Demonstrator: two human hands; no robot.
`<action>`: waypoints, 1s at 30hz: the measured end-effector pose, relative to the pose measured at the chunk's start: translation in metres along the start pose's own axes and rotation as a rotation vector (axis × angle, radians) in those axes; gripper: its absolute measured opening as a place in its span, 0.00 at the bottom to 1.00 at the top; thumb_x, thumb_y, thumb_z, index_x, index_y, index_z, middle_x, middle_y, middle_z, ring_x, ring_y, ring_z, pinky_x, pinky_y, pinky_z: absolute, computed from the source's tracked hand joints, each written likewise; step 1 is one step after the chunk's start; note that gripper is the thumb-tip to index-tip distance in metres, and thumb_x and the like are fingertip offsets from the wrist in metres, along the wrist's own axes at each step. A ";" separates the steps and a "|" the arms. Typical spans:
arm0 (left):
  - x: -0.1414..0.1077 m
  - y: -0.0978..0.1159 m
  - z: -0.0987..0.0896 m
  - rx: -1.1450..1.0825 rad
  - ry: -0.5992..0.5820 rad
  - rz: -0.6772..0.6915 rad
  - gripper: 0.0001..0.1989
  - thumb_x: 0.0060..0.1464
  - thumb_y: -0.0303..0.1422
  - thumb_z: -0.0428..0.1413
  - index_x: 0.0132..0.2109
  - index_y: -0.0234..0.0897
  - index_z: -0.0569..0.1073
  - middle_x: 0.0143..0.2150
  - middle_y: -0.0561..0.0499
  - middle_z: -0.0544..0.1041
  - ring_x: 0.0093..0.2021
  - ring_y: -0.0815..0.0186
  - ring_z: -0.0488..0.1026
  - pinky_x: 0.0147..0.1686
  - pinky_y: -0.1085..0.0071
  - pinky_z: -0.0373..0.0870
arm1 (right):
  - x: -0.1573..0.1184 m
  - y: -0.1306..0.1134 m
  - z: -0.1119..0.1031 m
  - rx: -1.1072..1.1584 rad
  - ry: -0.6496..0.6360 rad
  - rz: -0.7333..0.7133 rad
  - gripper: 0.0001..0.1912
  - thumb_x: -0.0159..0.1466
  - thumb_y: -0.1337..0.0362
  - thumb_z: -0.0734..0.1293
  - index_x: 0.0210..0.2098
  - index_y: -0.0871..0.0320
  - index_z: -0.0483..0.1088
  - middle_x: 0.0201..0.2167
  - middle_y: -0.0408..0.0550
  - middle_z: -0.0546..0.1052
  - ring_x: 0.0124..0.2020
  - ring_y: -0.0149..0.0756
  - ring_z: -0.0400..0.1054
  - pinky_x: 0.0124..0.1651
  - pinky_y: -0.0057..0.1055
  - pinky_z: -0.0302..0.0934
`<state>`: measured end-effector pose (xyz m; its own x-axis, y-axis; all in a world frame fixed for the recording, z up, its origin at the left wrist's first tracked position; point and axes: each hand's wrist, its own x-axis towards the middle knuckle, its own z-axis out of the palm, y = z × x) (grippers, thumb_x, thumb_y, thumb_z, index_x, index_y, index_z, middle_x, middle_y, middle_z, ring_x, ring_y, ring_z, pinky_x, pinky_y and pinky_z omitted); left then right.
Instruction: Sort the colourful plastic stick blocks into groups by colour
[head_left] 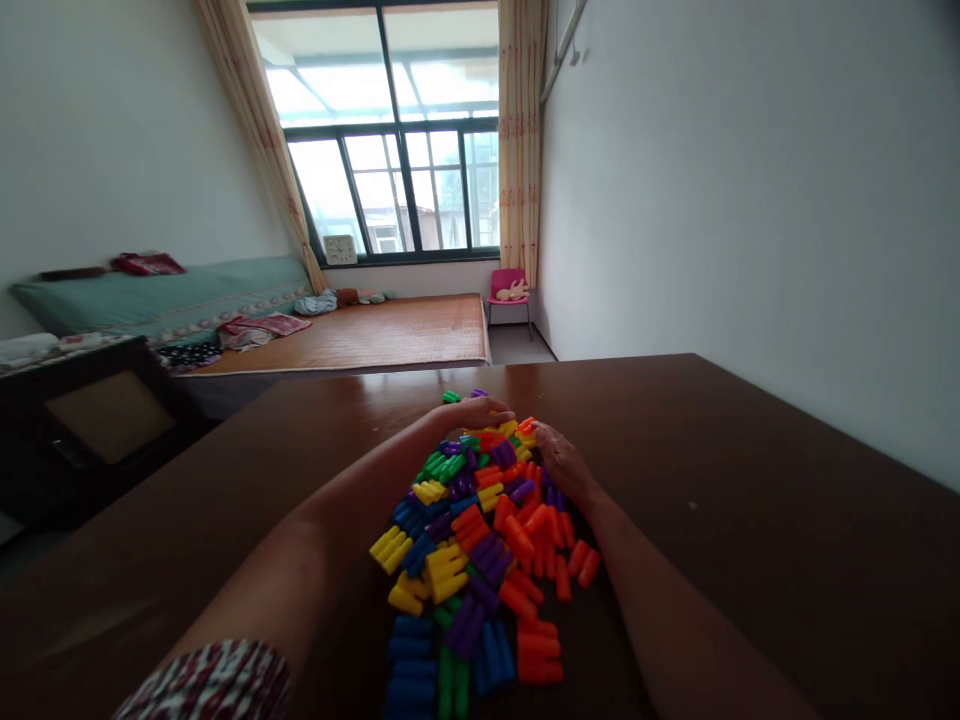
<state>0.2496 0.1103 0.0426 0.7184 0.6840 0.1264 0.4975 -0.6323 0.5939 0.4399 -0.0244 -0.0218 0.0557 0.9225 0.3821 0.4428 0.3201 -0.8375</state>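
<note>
A heap of plastic building blocks, shaped like short joined tubes, spreads over the dark table between my forearms. Among them are a yellow block, an orange block, a purple block, a blue block and a green block. My left hand curves around the far edge of the heap, its fingers stretched out toward the right. Along the right side lies my right hand, fingers extended against the far blocks. Neither hand grips a block. Some blocks near the fingers are partly hidden.
The brown table runs close to a white wall on the right. Beyond my left hand lies a loose green block. Farther back are a bed, a pink chair and a window. A dark cabinet stands left.
</note>
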 end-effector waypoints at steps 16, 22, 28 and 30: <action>-0.188 0.148 0.059 0.358 -0.105 0.563 0.19 0.62 0.46 0.50 0.57 0.56 0.72 0.64 0.55 0.68 0.68 0.58 0.55 0.66 0.58 0.52 | -0.013 -0.017 -0.010 0.591 0.107 0.215 0.35 0.61 0.35 0.55 0.49 0.55 0.73 0.51 0.53 0.76 0.54 0.45 0.69 0.56 0.44 0.63; -0.213 0.163 0.103 0.517 -0.221 0.720 0.23 0.64 0.47 0.45 0.63 0.50 0.65 0.65 0.53 0.67 0.69 0.59 0.54 0.67 0.51 0.47 | -0.018 -0.012 -0.018 0.552 0.075 0.293 0.36 0.61 0.34 0.54 0.47 0.57 0.73 0.51 0.56 0.76 0.48 0.44 0.72 0.44 0.38 0.68; -0.189 0.132 0.092 0.635 -0.096 0.634 0.19 0.66 0.42 0.45 0.61 0.51 0.67 0.63 0.53 0.69 0.67 0.58 0.57 0.67 0.51 0.43 | -0.019 -0.011 -0.012 0.490 0.039 0.246 0.34 0.60 0.35 0.57 0.42 0.58 0.75 0.47 0.55 0.78 0.49 0.45 0.72 0.52 0.43 0.64; -0.180 0.124 0.086 0.682 -0.045 0.605 0.17 0.66 0.38 0.46 0.59 0.51 0.68 0.63 0.53 0.68 0.67 0.59 0.57 0.67 0.52 0.42 | -0.018 -0.012 -0.011 0.479 0.035 0.226 0.35 0.60 0.34 0.57 0.41 0.58 0.75 0.46 0.55 0.78 0.50 0.45 0.71 0.56 0.44 0.61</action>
<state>0.2239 -0.1221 0.0254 0.9614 0.1598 0.2241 0.1988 -0.9663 -0.1638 0.4430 -0.0472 -0.0146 0.1357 0.9747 0.1773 -0.0419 0.1845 -0.9819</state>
